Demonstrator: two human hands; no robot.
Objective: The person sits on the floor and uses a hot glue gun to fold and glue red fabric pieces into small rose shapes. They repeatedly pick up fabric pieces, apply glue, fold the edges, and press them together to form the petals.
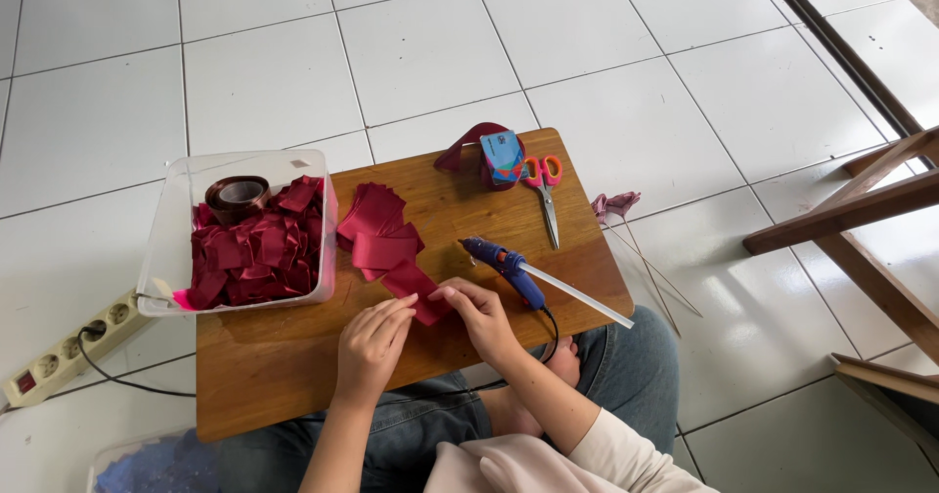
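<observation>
Both hands (425, 322) pinch ribbon piece (419, 291); glue gun (506, 264) beside, scissors (544, 188) beyond.

Single head view, steep downward look from above the seated person; table (293, 376) close below, tiled floor (421, 53) beyond.

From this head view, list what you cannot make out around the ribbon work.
- Piece of dark red ribbon: the left hand and right hand cover its near end, so the fold is hidden.
- Clear plastic tub: what lies under the heap of ribbon pieces is buried.
- Glue gun: its cord passes behind the right forearm.
- Blue thing at lower left: cut off by the frame edge, too blurred to name.
</observation>
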